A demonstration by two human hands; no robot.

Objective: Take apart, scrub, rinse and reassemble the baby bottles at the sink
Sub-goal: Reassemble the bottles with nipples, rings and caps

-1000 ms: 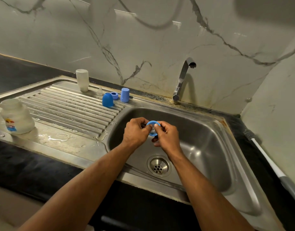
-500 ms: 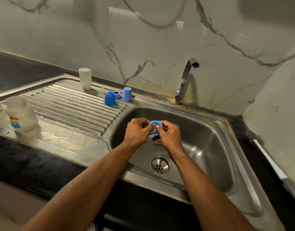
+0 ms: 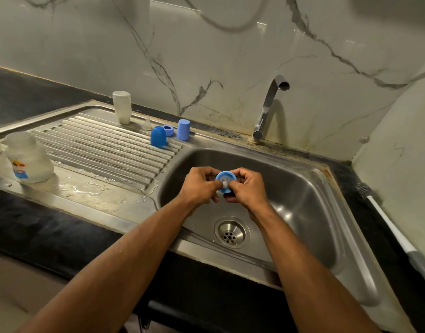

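Over the sink basin (image 3: 302,188), both hands pinch one blue bottle ring (image 3: 226,181): left hand (image 3: 199,186) at its 9 o'clock, right hand (image 3: 248,186) at 3 o'clock, fingers clamped on its rim, opening facing up, a pale teat inside.

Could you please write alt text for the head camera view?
Both hands, left hand and right hand, pinch a blue bottle ring over the steel sink. Bottles and blue caps stand on the wet drainboard.
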